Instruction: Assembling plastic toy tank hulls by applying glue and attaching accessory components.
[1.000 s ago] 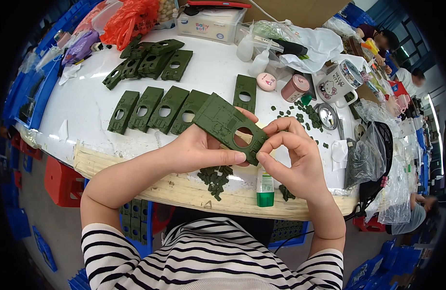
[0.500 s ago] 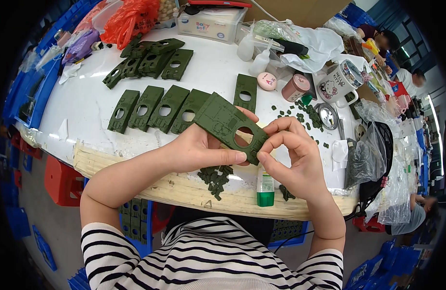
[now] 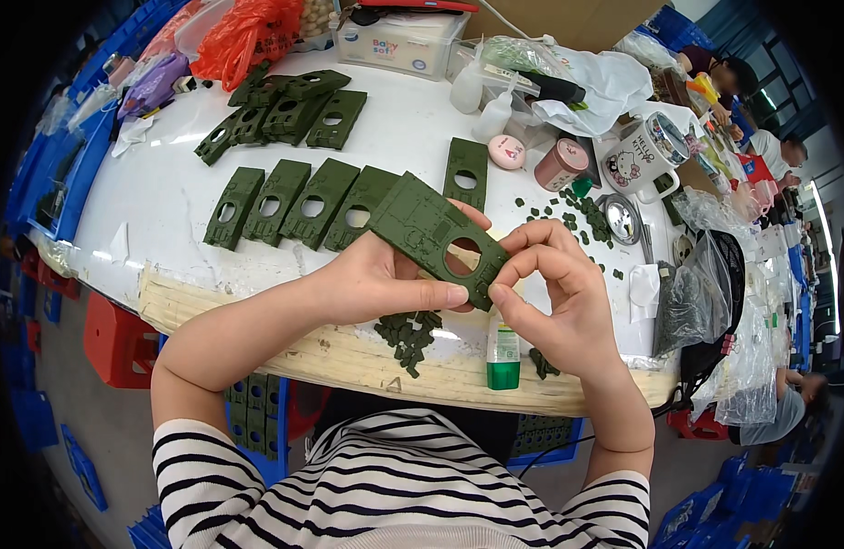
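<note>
My left hand [image 3: 372, 279] grips a dark green plastic model tank hull [image 3: 422, 224], thumb on its near edge and fingers behind it. The hull is tilted, with a round hole toward its right end. At that end my right hand [image 3: 559, 293] is closed in a pinch, thumb and fingertips against the hull's edge. Whether a small part sits between those fingertips is hidden. Beneath the hands lie a heap of small green parts [image 3: 408, 339] and a clear glue bottle with a green cap [image 3: 503, 357]. Behind the held piece, similar green hulls [image 3: 280, 201] stand in a row.
More hulls [image 3: 298, 105] are piled farther back. Loose green bits [image 3: 582, 215] are scattered at right, near a white mug [image 3: 637, 160], a pink jar [image 3: 561, 165] and a round metal dish [image 3: 621, 220]. A bag of parts [image 3: 692, 302] hangs by the right edge. Other people sit at far right.
</note>
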Tool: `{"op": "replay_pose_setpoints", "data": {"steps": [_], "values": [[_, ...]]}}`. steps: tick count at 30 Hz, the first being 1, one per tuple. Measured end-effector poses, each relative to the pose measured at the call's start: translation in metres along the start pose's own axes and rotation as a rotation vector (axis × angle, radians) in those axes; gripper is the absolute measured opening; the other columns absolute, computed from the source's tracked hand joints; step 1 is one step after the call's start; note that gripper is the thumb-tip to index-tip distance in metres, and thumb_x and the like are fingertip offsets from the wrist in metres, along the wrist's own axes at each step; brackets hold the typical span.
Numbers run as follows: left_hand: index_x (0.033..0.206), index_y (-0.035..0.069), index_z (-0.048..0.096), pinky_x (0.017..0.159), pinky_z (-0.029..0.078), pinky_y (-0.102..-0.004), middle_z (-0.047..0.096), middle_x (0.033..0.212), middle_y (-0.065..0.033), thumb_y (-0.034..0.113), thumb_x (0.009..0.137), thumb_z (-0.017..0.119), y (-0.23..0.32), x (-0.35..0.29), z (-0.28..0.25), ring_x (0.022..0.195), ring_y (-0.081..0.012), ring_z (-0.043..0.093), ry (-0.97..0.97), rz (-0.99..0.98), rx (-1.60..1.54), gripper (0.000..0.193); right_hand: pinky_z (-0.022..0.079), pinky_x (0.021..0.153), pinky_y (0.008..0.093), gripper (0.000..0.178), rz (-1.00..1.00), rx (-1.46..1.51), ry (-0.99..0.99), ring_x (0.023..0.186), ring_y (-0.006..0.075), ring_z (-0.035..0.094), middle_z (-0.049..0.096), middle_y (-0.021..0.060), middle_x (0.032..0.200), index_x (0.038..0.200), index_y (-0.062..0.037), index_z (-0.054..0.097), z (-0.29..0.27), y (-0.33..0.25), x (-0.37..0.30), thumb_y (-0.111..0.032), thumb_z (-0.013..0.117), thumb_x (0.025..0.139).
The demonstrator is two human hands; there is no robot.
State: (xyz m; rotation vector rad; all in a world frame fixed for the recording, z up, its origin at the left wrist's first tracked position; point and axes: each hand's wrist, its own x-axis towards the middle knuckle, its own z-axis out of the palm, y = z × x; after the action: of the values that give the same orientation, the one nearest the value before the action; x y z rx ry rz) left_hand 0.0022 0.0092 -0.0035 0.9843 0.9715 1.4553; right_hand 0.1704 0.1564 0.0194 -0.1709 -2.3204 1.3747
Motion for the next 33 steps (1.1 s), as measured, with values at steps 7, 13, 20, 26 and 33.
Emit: {"op": "replay_pose_setpoints", "data": {"steps": [7, 13, 20, 26, 33], "values": [[0.137, 0.002, 0.035, 0.091, 0.056, -0.0415, 0.053, 0.126, -0.0145, 0.008, 0.084, 0.070, 0.0002, 0.0006, -0.0001, 0.114, -0.0233, 0.057, -0.002, -0.008, 0.008, 0.064, 0.043, 0.085, 0.0328, 0.010, 0.003, 0.000, -0.005, 0.096, 0.0208, 0.057, 0.058, 0.0086, 0.100, 0.078, -0.0041, 0.065, -0.0008, 0.0002, -0.0001, -0.008, 0.073, 0.072], [0.137, 0.002, 0.035, 0.090, 0.056, -0.0414, 0.052, 0.127, -0.0147, 0.006, 0.084, 0.069, -0.0007, 0.0004, -0.0010, 0.115, -0.0236, 0.056, -0.005, 0.001, 0.007, 0.064, 0.044, 0.085, 0.0332, 0.010, -0.006, -0.013, -0.002, 0.097, 0.0211, 0.057, 0.058, 0.0093, 0.101, 0.078, -0.0038, 0.065, -0.0003, -0.0005, 0.0001, -0.008, 0.073, 0.072], [0.136, 0.002, 0.036, 0.090, 0.055, -0.0382, 0.054, 0.125, -0.0134, 0.006, 0.083, 0.070, -0.0007, 0.0009, -0.0006, 0.113, -0.0209, 0.057, 0.003, 0.010, 0.003, 0.063, 0.044, 0.084, 0.0331, 0.012, -0.034, -0.047, 0.019, 0.096, 0.0218, 0.057, 0.059, 0.0097, 0.100, 0.078, -0.0037, 0.065, 0.0006, -0.0014, -0.0002, -0.008, 0.074, 0.072], [0.134, 0.001, 0.039, 0.090, 0.053, -0.0338, 0.058, 0.121, -0.0105, 0.008, 0.083, 0.072, 0.0005, 0.0005, 0.0016, 0.111, -0.0167, 0.058, 0.019, 0.020, -0.018, 0.061, 0.045, 0.081, 0.0322, 0.012, -0.061, -0.088, 0.026, 0.094, 0.0220, 0.057, 0.059, 0.0096, 0.099, 0.079, -0.0039, 0.065, 0.0014, -0.0038, 0.0000, -0.007, 0.074, 0.072], [0.136, 0.001, 0.036, 0.092, 0.055, -0.0381, 0.053, 0.125, -0.0139, 0.007, 0.084, 0.070, -0.0015, 0.0005, -0.0009, 0.112, -0.0211, 0.058, 0.003, 0.027, 0.036, 0.063, 0.045, 0.078, 0.0319, 0.013, -0.102, -0.123, 0.059, 0.091, 0.0220, 0.057, 0.058, 0.0102, 0.098, 0.078, -0.0040, 0.063, 0.0035, -0.0031, -0.0006, -0.006, 0.074, 0.071]]}}
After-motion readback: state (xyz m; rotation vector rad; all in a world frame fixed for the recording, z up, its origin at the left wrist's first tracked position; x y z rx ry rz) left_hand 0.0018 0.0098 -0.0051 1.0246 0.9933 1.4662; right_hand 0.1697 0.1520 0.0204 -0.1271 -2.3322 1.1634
